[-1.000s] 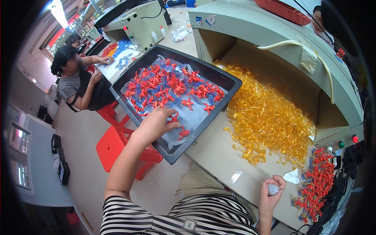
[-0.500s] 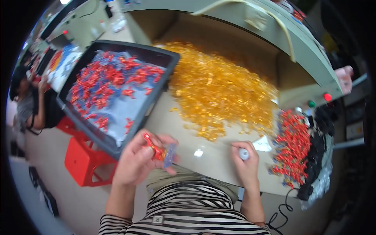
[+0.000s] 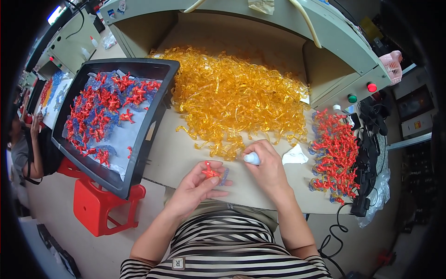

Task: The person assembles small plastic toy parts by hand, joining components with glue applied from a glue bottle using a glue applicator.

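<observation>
Between the thumb and fingers of my left hand [image 3: 193, 188] is a small red plastic figure [image 3: 210, 172] with a clear bluish part at its right side. My right hand [image 3: 269, 169] is wrapped round a small whitish bottle [image 3: 252, 158], whose end points toward the figure. A short gap separates the bottle from the figure. Just beyond both hands spreads a heap of clear amber plastic pieces [image 3: 232, 97]. To the right of my right hand, red figures with bluish and yellowish parts [image 3: 337, 158] lie packed together on the table.
At the left a black tray [image 3: 139, 162] holds red and bluish pieces on a pale sheet. A scrap of white paper [image 3: 295, 155] lies by my right hand. Beyond the right-hand figures are black cables [image 3: 367, 162]. A red stool [image 3: 95, 207] and a seated person [image 3: 35, 144] are at the left.
My left hand has moved right with the red figure, away from the tray. My right hand has moved left and slightly forward with the bottle, so the hands are closer. The view has shifted.
</observation>
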A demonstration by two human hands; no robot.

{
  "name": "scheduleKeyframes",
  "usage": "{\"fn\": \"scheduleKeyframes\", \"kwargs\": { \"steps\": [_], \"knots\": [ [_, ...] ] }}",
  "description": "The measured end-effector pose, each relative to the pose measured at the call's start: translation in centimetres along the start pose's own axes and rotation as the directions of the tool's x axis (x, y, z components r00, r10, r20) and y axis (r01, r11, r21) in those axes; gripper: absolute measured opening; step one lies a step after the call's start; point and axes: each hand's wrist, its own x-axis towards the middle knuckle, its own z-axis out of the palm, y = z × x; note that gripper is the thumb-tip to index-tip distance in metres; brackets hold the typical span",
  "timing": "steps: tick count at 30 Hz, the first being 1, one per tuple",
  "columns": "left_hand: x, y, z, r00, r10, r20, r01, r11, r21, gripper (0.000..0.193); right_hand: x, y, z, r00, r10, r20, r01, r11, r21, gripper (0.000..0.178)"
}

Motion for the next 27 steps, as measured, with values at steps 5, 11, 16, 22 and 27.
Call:
{"fn": "scheduleKeyframes", "kwargs": {
  "steps": [5,11,16,22,27],
  "knots": [
    [0.3,0.1,-0.5,0.999,-0.007,0.053,0.004,0.998,0.057,0.029,0.7,-1.0,0.0,1.0,0.015,-0.022,-0.013,0.998,0.067,0.02],
    [0.6,0.2,-0.9,0.996,-0.039,0.074,0.032,0.994,0.101,0.032,-0.1,-0.2,-1.2,0.995,0.072,0.072,-0.08,0.99,0.117,0.016],
    [1.0,0.4,-0.7,0.994,-0.09,0.062,0.087,0.994,0.063,0.029,-0.1,0.2,-2.8,0.795,0.45,0.408,-0.603,0.512,0.612,0.015],
    [2.0,0.6,0.7,0.998,-0.056,0.026,0.054,0.996,0.072,0.025,-1.2,0.6,-1.9,0.757,0.302,0.579,-0.587,-0.076,0.806,0.02],
    [2.0,1.0,0.9,0.998,-0.014,0.054,0.007,0.992,0.124,0.027,-1.7,0.0,-1.8,0.74,0.236,0.63,-0.6,-0.192,0.776,0.021]
  ]
}}
